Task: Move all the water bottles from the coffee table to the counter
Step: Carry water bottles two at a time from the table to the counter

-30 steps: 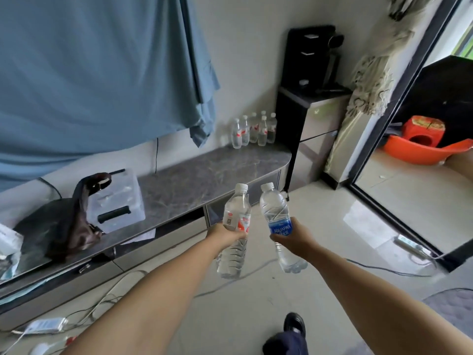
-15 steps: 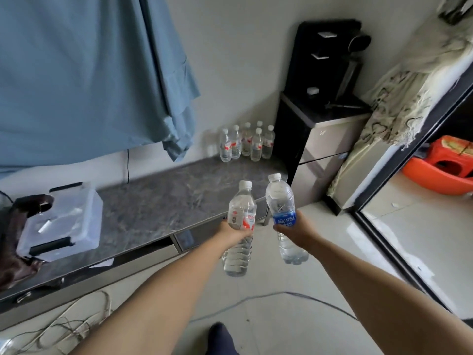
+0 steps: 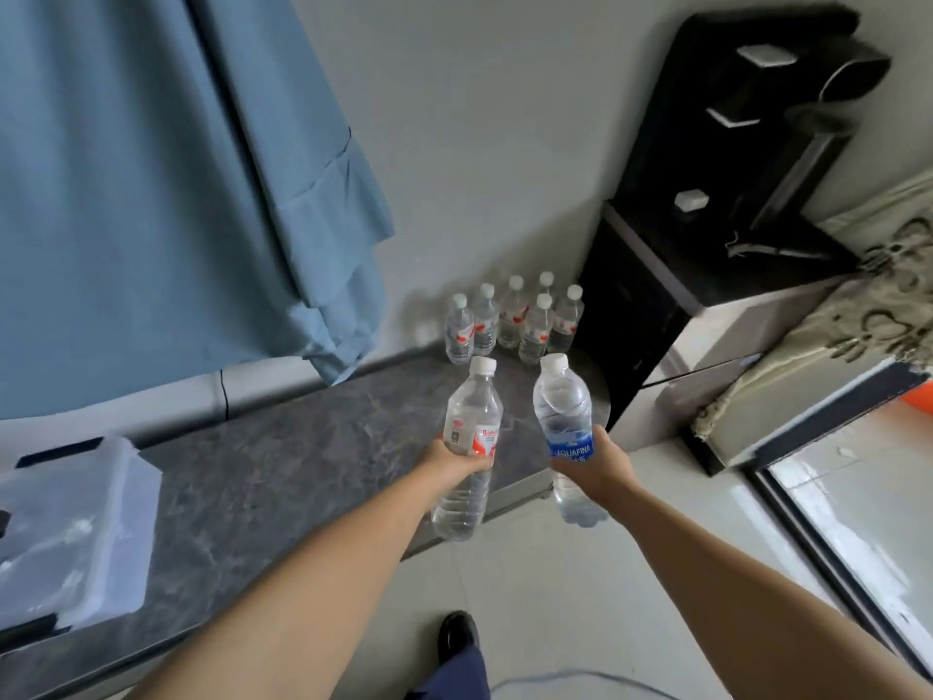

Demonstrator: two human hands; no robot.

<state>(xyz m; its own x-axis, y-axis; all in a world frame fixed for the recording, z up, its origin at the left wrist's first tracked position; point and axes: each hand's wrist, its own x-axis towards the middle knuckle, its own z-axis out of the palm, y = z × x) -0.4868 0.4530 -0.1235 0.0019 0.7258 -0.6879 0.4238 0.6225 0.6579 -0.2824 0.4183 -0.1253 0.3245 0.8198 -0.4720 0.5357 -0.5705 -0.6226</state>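
the counter (image 3: 282, 457) was dark grey marble-veined; one bottle (image 3: 467, 447) bore a red-white label, the other bottle (image 3: 568, 426) blue; the curtain (image 3: 151, 194) was blue.

Both forearms are showing bare to the lower frame edge, with no sleeve, watch or ring appearing on either. The left hand (image 3: 457, 462) and the right hand (image 3: 595, 469) are wearing no gloves. At 6 o'clock a dark blue trouser leg (image 3: 454, 674) is showing, ending in a glossy black shoe (image 3: 457, 634) that is pointing toward 12 o'clock.
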